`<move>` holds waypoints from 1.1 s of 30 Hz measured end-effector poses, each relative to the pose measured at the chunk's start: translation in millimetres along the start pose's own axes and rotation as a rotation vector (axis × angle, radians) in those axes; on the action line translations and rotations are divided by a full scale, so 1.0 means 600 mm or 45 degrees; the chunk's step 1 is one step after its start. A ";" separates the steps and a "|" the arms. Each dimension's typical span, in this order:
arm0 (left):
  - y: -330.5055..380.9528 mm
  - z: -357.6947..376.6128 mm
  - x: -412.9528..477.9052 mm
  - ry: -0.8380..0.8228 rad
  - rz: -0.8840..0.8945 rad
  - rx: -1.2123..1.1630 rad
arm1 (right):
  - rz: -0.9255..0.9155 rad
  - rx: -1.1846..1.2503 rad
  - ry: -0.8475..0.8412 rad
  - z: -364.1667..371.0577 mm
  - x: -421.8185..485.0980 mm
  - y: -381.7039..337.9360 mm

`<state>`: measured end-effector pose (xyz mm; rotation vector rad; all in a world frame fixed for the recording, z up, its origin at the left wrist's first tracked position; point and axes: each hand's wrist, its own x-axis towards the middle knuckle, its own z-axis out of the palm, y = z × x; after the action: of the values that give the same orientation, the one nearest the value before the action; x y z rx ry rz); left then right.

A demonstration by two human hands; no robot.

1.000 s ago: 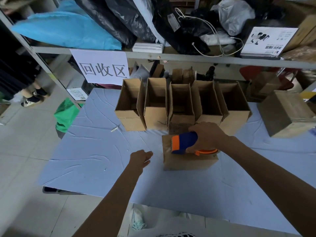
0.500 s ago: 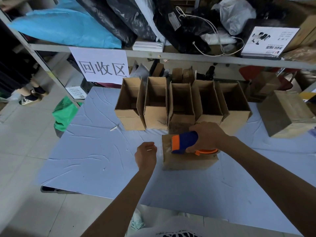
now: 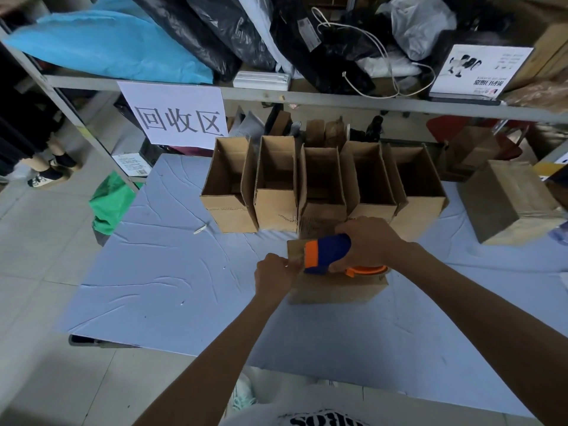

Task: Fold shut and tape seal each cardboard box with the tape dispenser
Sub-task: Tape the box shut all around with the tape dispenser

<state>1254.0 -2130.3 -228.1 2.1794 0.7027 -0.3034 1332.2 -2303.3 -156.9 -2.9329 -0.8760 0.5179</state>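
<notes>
A closed cardboard box (image 3: 335, 289) lies on the blue-grey table (image 3: 172, 281) in front of me. My right hand (image 3: 368, 241) grips a blue and orange tape dispenser (image 3: 327, 253) resting on the box top. My left hand (image 3: 275, 276) is at the box's left end, fingers curled and pinching at the tape end by the dispenser's mouth; the tape itself is barely visible. Behind stands a row of several open boxes (image 3: 276, 186).
A taped box (image 3: 510, 201) sits at the table's right. A metal shelf (image 3: 307, 98) with bags and a paper sign (image 3: 176, 118) hangs over the table's back. A green bag (image 3: 109, 201) lies on the floor at left. A person's feet (image 3: 50, 172) stand far left.
My left hand has moved right from the open table up to the box's left end and closed at the dispenser's mouth. The right hand and dispenser stayed on the box.
</notes>
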 end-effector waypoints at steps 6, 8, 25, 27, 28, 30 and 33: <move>0.013 -0.006 -0.002 0.089 0.013 0.080 | -0.039 0.040 -0.010 -0.004 -0.001 -0.004; 0.009 -0.006 0.003 0.091 0.027 0.075 | -0.030 0.047 -0.022 -0.007 -0.002 -0.008; -0.039 -0.078 0.044 0.169 -0.337 0.047 | -0.118 0.185 0.015 0.013 0.066 -0.095; -0.029 -0.082 0.044 0.184 -0.363 0.088 | -0.143 0.199 0.001 0.004 0.061 -0.088; -0.026 -0.084 0.044 0.181 -0.383 0.089 | -0.152 0.207 -0.016 -0.001 0.057 -0.082; -0.021 -0.088 0.046 0.190 -0.400 0.082 | -0.166 0.221 -0.029 -0.007 0.046 -0.069; -0.020 -0.085 0.046 0.185 -0.387 0.100 | -0.164 0.229 -0.027 -0.004 0.030 -0.053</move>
<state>1268.8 -2074.5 -214.8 2.1819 1.1250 -0.3355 1330.2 -2266.7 -156.1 -2.6942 -0.9581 0.5870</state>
